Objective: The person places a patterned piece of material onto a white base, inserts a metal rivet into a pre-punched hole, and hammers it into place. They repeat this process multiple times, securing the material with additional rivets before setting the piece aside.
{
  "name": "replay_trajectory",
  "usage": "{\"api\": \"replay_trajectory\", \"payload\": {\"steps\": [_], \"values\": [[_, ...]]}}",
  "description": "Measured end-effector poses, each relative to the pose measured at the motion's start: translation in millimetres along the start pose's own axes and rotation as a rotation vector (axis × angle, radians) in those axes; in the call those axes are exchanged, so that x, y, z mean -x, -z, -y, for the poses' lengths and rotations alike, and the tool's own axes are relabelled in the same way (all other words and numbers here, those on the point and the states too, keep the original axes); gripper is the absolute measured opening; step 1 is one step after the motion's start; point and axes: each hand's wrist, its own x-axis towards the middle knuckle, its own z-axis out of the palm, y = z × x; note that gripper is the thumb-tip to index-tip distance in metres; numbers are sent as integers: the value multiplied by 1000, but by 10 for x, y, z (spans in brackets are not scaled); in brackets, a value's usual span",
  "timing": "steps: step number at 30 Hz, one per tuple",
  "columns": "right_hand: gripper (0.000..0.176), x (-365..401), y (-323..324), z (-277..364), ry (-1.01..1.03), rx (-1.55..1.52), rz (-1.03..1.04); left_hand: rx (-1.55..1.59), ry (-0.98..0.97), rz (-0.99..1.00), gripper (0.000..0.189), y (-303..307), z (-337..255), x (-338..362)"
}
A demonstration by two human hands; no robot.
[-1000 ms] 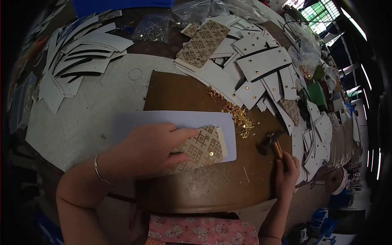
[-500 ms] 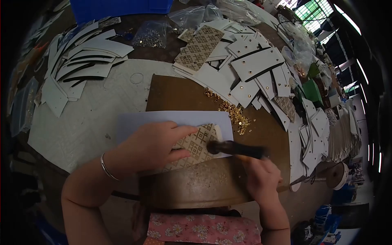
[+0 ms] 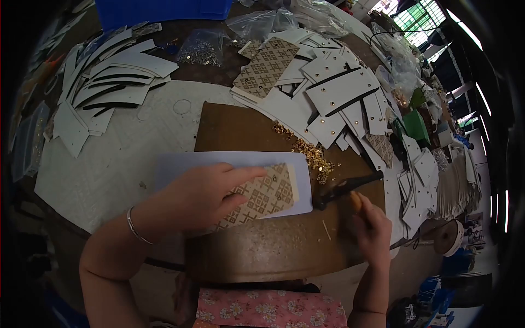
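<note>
Hammer gripped and held clear, patterned piece pinned flat
The right hand (image 3: 372, 224) was closed round the hammer (image 3: 344, 187) handle, its head just right of the patterned piece (image 3: 270, 192), not touching. The left hand (image 3: 202, 197), fingers flat, pressed that piece onto the pale sheet (image 3: 229, 160) on the brown board (image 3: 235, 126). Loose gold studs (image 3: 314, 156) lay heaped beside; studded white pieces (image 3: 339, 93) lay piled beyond
</note>
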Motion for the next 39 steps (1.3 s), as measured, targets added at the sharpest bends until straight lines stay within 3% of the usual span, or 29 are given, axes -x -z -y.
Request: {"api": "replay_trajectory", "payload": {"steps": [1, 5, 7, 8, 10, 11, 13, 14, 16, 17, 19, 22, 25, 27, 32, 35, 37, 39], "values": [[44, 6, 54, -174, -120, -23, 7, 80, 0, -36, 53, 15, 16, -1], [41, -145, 102, -613, -9, 317, -46, 365, -54, -156, 53, 189, -81, 46], [38, -368, -23, -415, 134, 152, -204, 606, 272, 273, 44, 418, -273, 135], [38, -483, -82, -261, 126, 148, -209, 599, 272, 281, 44, 517, -330, 80], [34, -732, -242, 107, 381, 164, -126, 178, 271, 1105, 44, 699, -389, -98], [32, -840, -374, 234, 433, 174, -120, 170, 275, 1109, 44, 677, -365, -95], [30, -1035, -593, 399, 483, 178, -117, 474, 209, 806, 47, 527, -244, -25], [31, -1133, -698, 436, 535, 227, -140, 471, 214, 807, 47, 386, -191, -30], [33, -1294, -840, 386, 590, 268, -157, 66, -307, 50, 45, 109, -121, -55], [31, -1354, -905, 324, 587, 246, -176, 68, -297, 52, 45, 79, -134, -39], [28, -1383, -954, 248, 579, 216, -180, -310, -238, 109, 42, 48, -154, -10], [25, -1343, -889, 255, 575, 257, -220, -262, -213, 134, 40, 72, -176, 10], [24, -1143, -766, 374, 600, 106, -205, -289, -193, 209, 33, 153, -261, 16], [25, -907, -734, 438, 659, -60, -38, -268, -203, 234, 29, 169, -236, 15], [32, -683, -871, 493, 740, -71, 61, -202, -238, 253, 21, 142, -219, 23], [34, -692, -856, 508, 780, -58, 55, -171, -207, 246, 17, 199, -235, 30], [35, -691, -823, 521, 799, -49, 71, -200, -45, 276, 20, 270, -271, 23], [37, -693, -799, 513, 814, -44, 105, -136, -49, 215, 21, 255, -230, 8]]}}
